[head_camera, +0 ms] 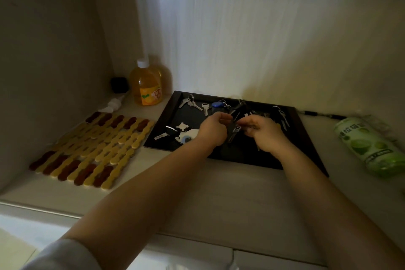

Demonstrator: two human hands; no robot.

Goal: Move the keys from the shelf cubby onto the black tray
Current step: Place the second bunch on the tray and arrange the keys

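The black tray [166, 114] lies on the shelf surface against the back wall. Several keys rest on it: a silver bunch [190, 103] at the back left, a single silver key [205, 108], a blue fob [218, 105], a dark bunch [279, 116] at the right, and a key with a pixel-art charm [185, 135] at the front left. Both hands hover over the tray's middle. My left hand [213, 130] and my right hand [262, 132] are curled together on a dark key bunch [234, 130] whose keys dangle between them.
A yellow and brown slatted mat [92, 149] lies to the left of the tray. An orange drink bottle [146, 85] stands at the back left beside a small black object [119, 85]. A green can [368, 147] lies on its side to the right. A cable [317, 114] runs along the back wall.
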